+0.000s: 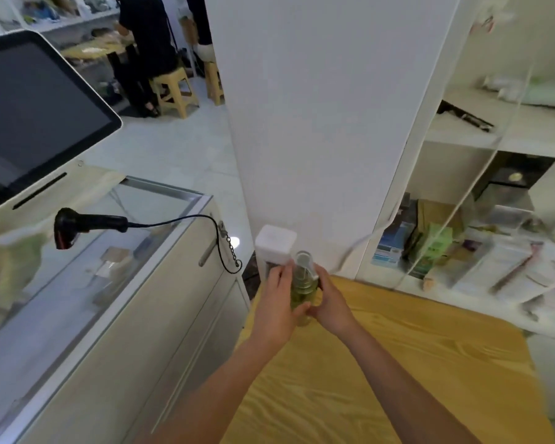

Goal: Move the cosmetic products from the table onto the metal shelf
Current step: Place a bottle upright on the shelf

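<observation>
A left hand (274, 304) and a right hand (330, 302) both curl their fingers around a clear pump bottle (302, 288) of yellow-green liquid under a transparent cap, upright above the far left corner of a yellow wood-grain table (398, 363), just beside a white square-capped container (275, 243), any label too blurred to read

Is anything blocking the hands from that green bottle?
Nothing visible does: the left hand and right hand hold the green bottle between them, over the table's far edge, beside a white-capped container.
</observation>
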